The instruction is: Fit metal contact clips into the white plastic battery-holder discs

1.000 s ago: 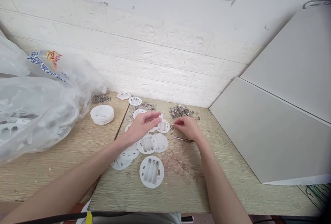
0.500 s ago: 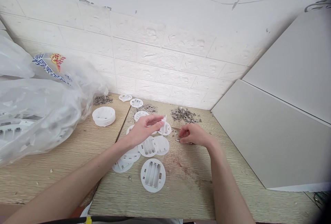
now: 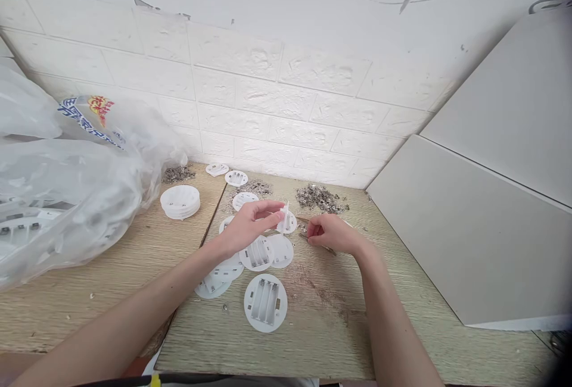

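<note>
My left hand (image 3: 254, 224) pinches a white round battery holder (image 3: 285, 218), tilted up almost edge-on to me. To its right, my right hand (image 3: 329, 233) is closed on a thin metal tool (image 3: 330, 250), perhaps tweezers; its back end sticks out below the palm and its tip is too small to make out. Below the hands, a round battery holder (image 3: 265, 303) with three slots lies face up. Several more overlap under my left hand, among them one holder (image 3: 257, 253) with its slots up. Behind my right hand lies a pile of small metal contacts (image 3: 320, 198).
A stack of white discs (image 3: 180, 202) stands on the left board, near a dark heap of metal pieces (image 3: 179, 174). A clear plastic bag (image 3: 89, 178) full of white parts fills the left. White panels (image 3: 473, 226) lean at right; a brick-pattern wall (image 3: 277, 101) closes the back.
My right hand has shifted slightly, and the tool's back end now shows more below the palm. My left hand keeps the battery holder up in nearly the same place.
</note>
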Available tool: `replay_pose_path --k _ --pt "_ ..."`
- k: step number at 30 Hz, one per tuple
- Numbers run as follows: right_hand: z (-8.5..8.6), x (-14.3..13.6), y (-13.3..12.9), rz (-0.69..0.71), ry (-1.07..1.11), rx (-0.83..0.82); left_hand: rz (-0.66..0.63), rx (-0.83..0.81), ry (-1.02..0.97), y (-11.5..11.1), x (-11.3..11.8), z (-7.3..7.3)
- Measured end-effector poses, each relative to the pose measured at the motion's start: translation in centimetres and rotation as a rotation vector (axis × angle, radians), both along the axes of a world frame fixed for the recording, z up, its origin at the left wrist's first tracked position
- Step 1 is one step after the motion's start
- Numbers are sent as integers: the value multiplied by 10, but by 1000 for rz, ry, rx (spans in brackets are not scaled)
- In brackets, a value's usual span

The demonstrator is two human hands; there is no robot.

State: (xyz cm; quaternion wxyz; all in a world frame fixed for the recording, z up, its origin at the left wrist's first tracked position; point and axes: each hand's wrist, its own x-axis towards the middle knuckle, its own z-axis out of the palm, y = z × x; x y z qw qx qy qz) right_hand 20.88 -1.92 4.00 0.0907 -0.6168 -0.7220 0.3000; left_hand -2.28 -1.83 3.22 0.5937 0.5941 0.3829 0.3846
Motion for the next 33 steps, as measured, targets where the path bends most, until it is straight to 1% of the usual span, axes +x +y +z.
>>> replay_pose_path --k 3,6,9,14,16,18,22,25,30,33 --pt "0 4 0 19 22 5 1 -24 -24 0 0 1" --pt "2 7 1 88 39 46 -11 -53 -64 1 0 0" --pt "5 3 0 124 97 105 -24 -67 -109 3 0 -3" --pt "1 -25 0 102 197 276 -67 -74 -167 6 -1 -7" --pt "-2 -36 -1 84 213 346 -61 -79 -185 6 -1 -7" --pt "-4 -44 -1 59 250 381 -30 -91 -214 6 -1 -5" --pt "-6 -45 0 40 343 395 45 -130 -279 5 -1 0" --pt "-6 -43 1 24 388 401 53 -130 -283 5 0 1" --pt "-6 -42 1 33 308 452 59 -125 -278 6 0 -2" --pt "-8 -43 1 27 316 460 52 -118 -291 6 0 -2"
